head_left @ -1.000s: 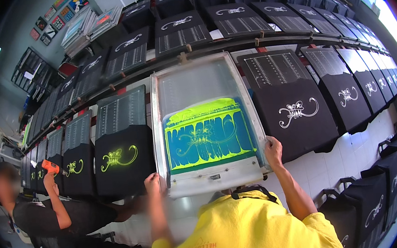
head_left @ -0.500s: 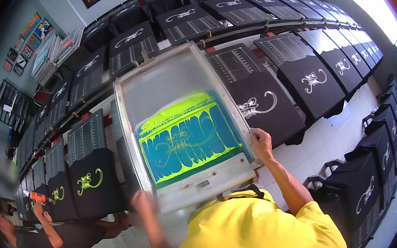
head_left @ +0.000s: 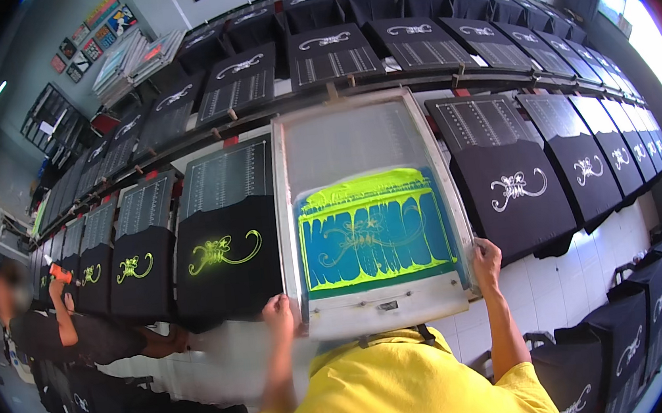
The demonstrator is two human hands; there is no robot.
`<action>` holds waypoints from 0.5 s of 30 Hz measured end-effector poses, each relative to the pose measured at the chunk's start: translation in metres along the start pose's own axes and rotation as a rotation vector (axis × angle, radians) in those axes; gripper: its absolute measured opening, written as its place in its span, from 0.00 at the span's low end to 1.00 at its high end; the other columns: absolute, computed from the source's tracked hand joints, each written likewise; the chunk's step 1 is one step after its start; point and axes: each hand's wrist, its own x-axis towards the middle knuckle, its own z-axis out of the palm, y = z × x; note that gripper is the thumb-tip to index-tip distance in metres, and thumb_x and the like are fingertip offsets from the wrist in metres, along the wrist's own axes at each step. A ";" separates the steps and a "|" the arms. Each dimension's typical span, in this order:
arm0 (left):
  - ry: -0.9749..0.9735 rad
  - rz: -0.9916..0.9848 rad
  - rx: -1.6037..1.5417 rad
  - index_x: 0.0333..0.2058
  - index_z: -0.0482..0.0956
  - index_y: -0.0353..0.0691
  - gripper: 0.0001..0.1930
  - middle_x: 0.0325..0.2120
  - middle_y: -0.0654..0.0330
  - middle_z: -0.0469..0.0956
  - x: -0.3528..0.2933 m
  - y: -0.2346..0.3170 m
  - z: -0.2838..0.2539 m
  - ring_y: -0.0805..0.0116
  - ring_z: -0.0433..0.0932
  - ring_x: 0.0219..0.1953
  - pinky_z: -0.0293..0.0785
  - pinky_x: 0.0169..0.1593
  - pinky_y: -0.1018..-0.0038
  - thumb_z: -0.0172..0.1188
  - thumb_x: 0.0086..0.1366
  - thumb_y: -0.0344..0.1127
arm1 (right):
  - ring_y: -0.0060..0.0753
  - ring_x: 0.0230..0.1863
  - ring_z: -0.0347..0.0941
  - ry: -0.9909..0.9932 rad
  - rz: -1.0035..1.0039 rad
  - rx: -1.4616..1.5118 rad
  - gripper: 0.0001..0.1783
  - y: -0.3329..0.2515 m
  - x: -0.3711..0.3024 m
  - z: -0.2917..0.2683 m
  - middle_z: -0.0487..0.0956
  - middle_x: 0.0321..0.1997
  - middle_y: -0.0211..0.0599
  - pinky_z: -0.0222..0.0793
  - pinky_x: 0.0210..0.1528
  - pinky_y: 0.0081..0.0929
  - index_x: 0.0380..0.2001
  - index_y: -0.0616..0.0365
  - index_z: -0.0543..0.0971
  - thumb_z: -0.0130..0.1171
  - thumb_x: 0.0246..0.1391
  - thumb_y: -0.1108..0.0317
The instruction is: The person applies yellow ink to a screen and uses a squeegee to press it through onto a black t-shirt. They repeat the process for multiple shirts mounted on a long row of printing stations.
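Observation:
A screen-printing frame (head_left: 423, 130) lies in front of me, with bright yellow-green ink (head_left: 369, 183) pooled and streaked over its blue stencil. A curling tailed design shows through the mesh. My left hand (head_left: 278, 315) is closed at the lower left edge of the frame. On the opposite edge, my right hand (head_left: 486, 257) grips the frame side with bent fingers. What lies beneath the frame is hidden. Just left of it, a black shirt (head_left: 232, 296) bears a yellow-green print; to the right, another black shirt (head_left: 520, 224) has a white print.
Long rows of boards with black shirts (head_left: 329, 41) run left, right and behind. A rail (head_left: 235, 118) passes along the frame's far end. At left, another person (head_left: 72, 335) holds an orange heat gun (head_left: 59, 273). More draped boards (head_left: 629, 321) stand at lower right.
The frame has straightened in view and no longer overlaps the white print on its right. My left hand, blurred before, is now closed at the frame's edge. The whole view has turned.

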 end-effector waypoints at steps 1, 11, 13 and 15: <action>0.000 -0.008 0.026 0.37 0.81 0.28 0.13 0.28 0.54 0.82 -0.003 -0.003 0.007 0.69 0.79 0.31 0.73 0.37 0.72 0.57 0.64 0.35 | 0.35 0.33 0.80 0.001 0.018 0.022 0.15 0.009 0.004 -0.002 0.83 0.32 0.46 0.73 0.41 0.29 0.40 0.64 0.83 0.54 0.50 0.74; 0.046 0.090 0.158 0.34 0.82 0.30 0.14 0.27 0.48 0.81 0.004 -0.001 0.045 0.56 0.81 0.29 0.74 0.36 0.67 0.57 0.61 0.37 | 0.37 0.33 0.80 -0.001 0.014 0.028 0.14 0.039 0.036 -0.001 0.83 0.32 0.46 0.73 0.41 0.29 0.40 0.63 0.83 0.55 0.50 0.74; 0.039 0.098 0.181 0.34 0.82 0.30 0.14 0.27 0.47 0.81 0.009 -0.003 0.047 0.53 0.80 0.30 0.74 0.36 0.66 0.57 0.61 0.37 | 0.37 0.33 0.80 0.003 -0.025 0.021 0.13 0.041 0.041 0.001 0.83 0.31 0.46 0.72 0.40 0.29 0.40 0.63 0.83 0.55 0.51 0.75; 0.038 0.128 0.227 0.34 0.82 0.31 0.14 0.28 0.46 0.80 0.014 -0.002 0.048 0.51 0.80 0.30 0.74 0.37 0.64 0.56 0.61 0.37 | 0.36 0.32 0.80 -0.007 -0.023 0.006 0.13 0.040 0.045 0.002 0.83 0.30 0.46 0.72 0.40 0.29 0.40 0.64 0.83 0.55 0.51 0.75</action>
